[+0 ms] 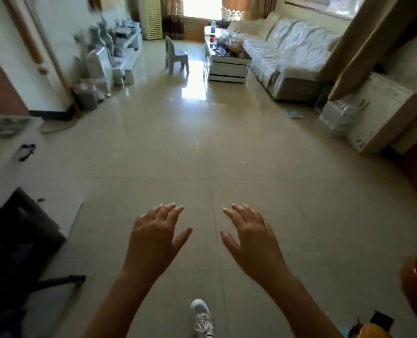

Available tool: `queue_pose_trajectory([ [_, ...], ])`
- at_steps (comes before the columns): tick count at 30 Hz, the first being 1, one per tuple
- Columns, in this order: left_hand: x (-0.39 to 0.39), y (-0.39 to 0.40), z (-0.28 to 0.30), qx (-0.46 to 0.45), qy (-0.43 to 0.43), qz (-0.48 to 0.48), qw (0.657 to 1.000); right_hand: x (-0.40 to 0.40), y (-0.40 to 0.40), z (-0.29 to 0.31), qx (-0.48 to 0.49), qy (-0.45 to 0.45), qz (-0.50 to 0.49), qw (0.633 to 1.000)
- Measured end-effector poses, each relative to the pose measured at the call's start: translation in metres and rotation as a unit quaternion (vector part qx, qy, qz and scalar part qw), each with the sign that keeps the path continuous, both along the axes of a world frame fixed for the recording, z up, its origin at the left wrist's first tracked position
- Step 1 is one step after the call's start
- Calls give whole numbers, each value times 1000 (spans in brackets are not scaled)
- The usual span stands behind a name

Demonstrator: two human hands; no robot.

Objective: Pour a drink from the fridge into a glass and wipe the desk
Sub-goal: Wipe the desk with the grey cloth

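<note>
My left hand (153, 236) and my right hand (251, 237) are held out in front of me over the tiled floor, palms down, fingers spread and straight, holding nothing. A white desk (14, 152) runs along the left edge of the view, with a small dark object lying on it. No fridge, drink or glass can be made out near me. Far ahead, a coffee table (227, 62) carries a bottle (213, 25) and other small items.
A black chair (14, 242) stands at the lower left by the desk. A white sofa (288, 50) lines the right wall, with a white cabinet (383, 111) nearer. A small plastic chair (175, 56) stands mid-room. My white shoe (201, 315) is on the floor (202, 147).
</note>
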State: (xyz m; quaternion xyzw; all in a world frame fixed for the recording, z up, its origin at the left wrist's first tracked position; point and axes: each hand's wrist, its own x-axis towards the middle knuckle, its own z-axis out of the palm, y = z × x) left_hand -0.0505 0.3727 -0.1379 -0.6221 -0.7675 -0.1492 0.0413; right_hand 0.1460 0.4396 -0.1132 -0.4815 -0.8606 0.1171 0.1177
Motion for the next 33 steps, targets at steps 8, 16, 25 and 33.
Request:
queue_pose_trajectory([
  [8,-97,41,-3,-5,-4,164,986,-124,106,1,6,-11,189,982],
  [16,-172,32,-15,-9,-40,311,949,-250,153,0,-11,-23,355,935],
  [25,-301,-8,-32,-20,-55,446,893,-420,157,-9,-17,-26,464,885],
  [33,-437,-19,-27,-27,-60,485,872,-569,154,-6,-31,-32,496,867],
])
